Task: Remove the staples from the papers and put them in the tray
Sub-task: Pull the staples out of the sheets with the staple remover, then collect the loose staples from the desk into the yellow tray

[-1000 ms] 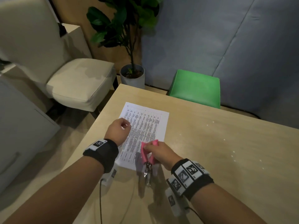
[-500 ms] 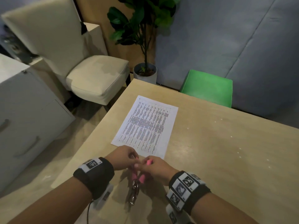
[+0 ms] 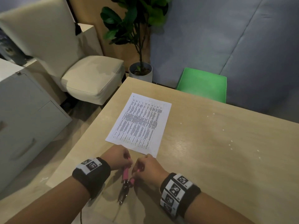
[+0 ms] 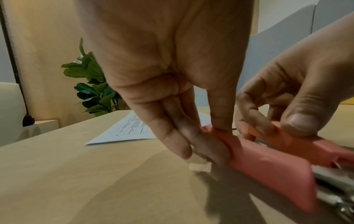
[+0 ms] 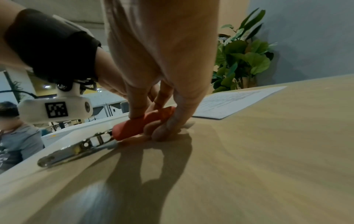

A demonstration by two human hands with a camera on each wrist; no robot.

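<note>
A printed paper sheet (image 3: 139,123) lies flat on the wooden table (image 3: 210,159). Just in front of its near edge lies a staple remover (image 3: 125,180) with pink handles and metal jaws pointing toward me. My left hand (image 3: 119,156) pinches one pink handle (image 4: 249,159) between thumb and fingers. My right hand (image 3: 145,167) pinches the other handle (image 5: 138,124). The metal jaws (image 5: 76,150) rest on the table and look closed. The paper (image 4: 124,130) lies just beyond both hands, untouched. I see no tray and cannot make out a staple.
The table's left edge runs close to my left wrist. Beyond it stand a cream chair (image 3: 90,78) and a grey cabinet (image 3: 24,118). A potted plant (image 3: 140,70) and a green stool (image 3: 202,84) sit behind the table. A seated person (image 5: 15,128) is off to the left.
Both hands drew back from the paper toward the table's near edge, bringing the staple remover along. My left hand left the paper and took hold of one pink handle.
</note>
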